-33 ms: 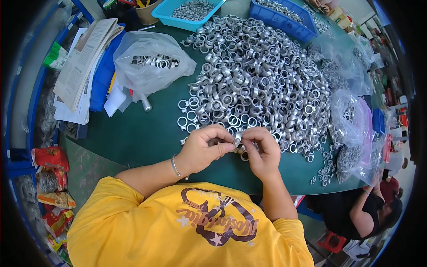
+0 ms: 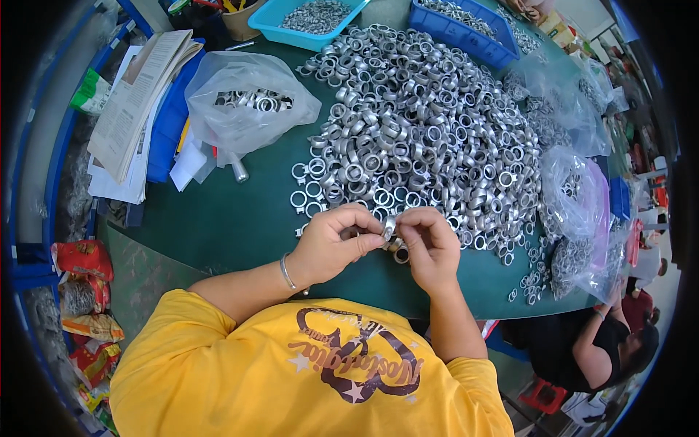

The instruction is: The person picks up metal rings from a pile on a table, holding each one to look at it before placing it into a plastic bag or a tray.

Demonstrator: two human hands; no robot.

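Over the near edge of a big pile of silvery metal rings [image 2: 437, 124], both my hands meet at one small metal ring [image 2: 389, 227]. My left hand [image 2: 337, 244] is closed, pinching that ring between thumb and fingers from the left. From the right, my right hand [image 2: 431, 251] is closed too, its thumb and forefinger tips at the ring's edge. Whether anything tiny sits between the right fingertips is too small to tell. Just below the held ring, another ring [image 2: 400, 255] lies near the green tabletop [image 2: 342, 280].
A plastic bag of rings [image 2: 251, 109] and a stack of papers [image 2: 142, 109] lie left. Behind the pile stand a light-blue basin [image 2: 313, 33] and a blue crate [image 2: 466, 33], both holding small parts. More bags [image 2: 575, 197] crowd the right; a co-worker [image 2: 582, 349] sits beyond.
My right hand has shifted very slightly to the right. My left hand and the ring look unmoved.
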